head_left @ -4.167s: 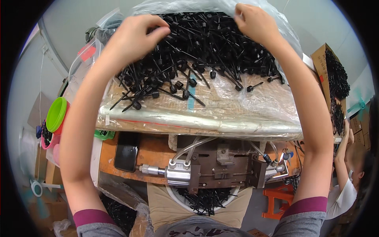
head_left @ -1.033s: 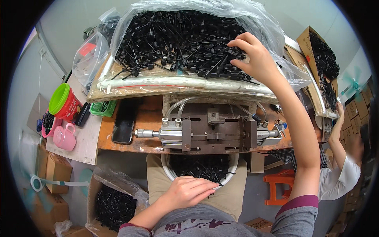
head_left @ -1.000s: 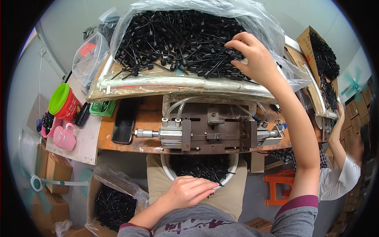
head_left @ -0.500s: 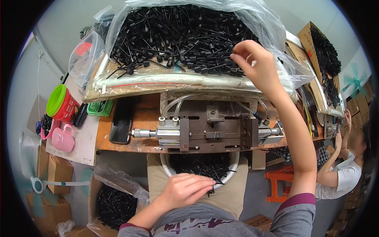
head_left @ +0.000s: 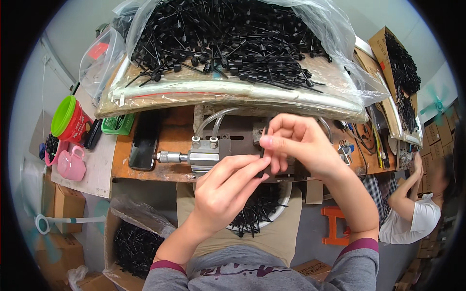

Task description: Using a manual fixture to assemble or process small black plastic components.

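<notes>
My hands meet above the bench fixture. In my right hand [head_left: 303, 148], thumb and fingers pinch a thin-stemmed black plastic piece [head_left: 266, 128]. My left hand [head_left: 225, 191] has its fingertips closed on a dark piece [head_left: 260, 173], mostly hidden, right beside the right fingers. Behind and below them is the metal fixture with an air cylinder [head_left: 204, 159] and clear hoses [head_left: 206, 125]; the hands cover its middle. Beyond it a plastic-lined tray [head_left: 233, 97] bears a heap of similar black stemmed pieces [head_left: 228, 43]. On my lap a white round basket [head_left: 286, 198] holds more black pieces [head_left: 257, 208].
On the bench's left lie a black phone [head_left: 143, 148], a green box [head_left: 119, 124], a red bucket [head_left: 73, 121] and a pink cup [head_left: 71, 164]. A lined carton [head_left: 110, 242] of black pieces stands lower left. At right are an orange stool [head_left: 335, 225] and another person [head_left: 412, 213].
My right hand has come down from the heap toward me with a black piece. My left hand has risen from the lap basket, and both now meet over the fixture.
</notes>
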`<action>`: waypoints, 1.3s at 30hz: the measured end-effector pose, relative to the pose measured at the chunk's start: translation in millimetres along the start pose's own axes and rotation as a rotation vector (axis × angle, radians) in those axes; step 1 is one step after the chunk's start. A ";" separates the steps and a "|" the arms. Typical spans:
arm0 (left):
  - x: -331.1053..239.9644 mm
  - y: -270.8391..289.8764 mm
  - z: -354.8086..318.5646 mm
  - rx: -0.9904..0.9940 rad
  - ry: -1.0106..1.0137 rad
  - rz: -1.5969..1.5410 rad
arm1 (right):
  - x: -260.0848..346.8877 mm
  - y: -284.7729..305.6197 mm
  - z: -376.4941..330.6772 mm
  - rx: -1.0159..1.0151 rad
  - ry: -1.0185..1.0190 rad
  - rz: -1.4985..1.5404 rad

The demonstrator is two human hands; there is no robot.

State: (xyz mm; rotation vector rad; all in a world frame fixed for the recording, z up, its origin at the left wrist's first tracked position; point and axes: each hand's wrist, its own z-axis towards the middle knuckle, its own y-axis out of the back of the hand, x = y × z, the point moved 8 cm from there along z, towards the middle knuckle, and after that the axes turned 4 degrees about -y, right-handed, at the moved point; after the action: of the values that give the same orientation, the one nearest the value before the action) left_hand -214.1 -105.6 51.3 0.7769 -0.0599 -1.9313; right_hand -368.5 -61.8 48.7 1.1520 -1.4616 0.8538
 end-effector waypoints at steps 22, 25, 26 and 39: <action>10.1 -70.8 -44.8 0.371 0.013 0.313 | 95.9 41.4 100.6 -0.573 0.492 -1.496; 14.0 -72.6 -47.0 0.380 0.025 0.294 | 111.1 63.2 90.1 -0.558 0.631 -1.269; 15.1 -72.8 -48.8 0.387 0.032 0.301 | 109.9 83.0 92.0 -0.543 0.466 -1.114; 20.1 -71.6 -49.5 0.434 0.047 0.300 | 86.1 188.5 54.2 -0.422 0.499 0.158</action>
State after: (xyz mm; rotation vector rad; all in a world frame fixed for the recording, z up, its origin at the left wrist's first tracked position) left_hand -249.8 -73.1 -23.8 1.0328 -0.5512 -1.6289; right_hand -564.4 -77.4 134.0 0.4692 -1.2396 0.8156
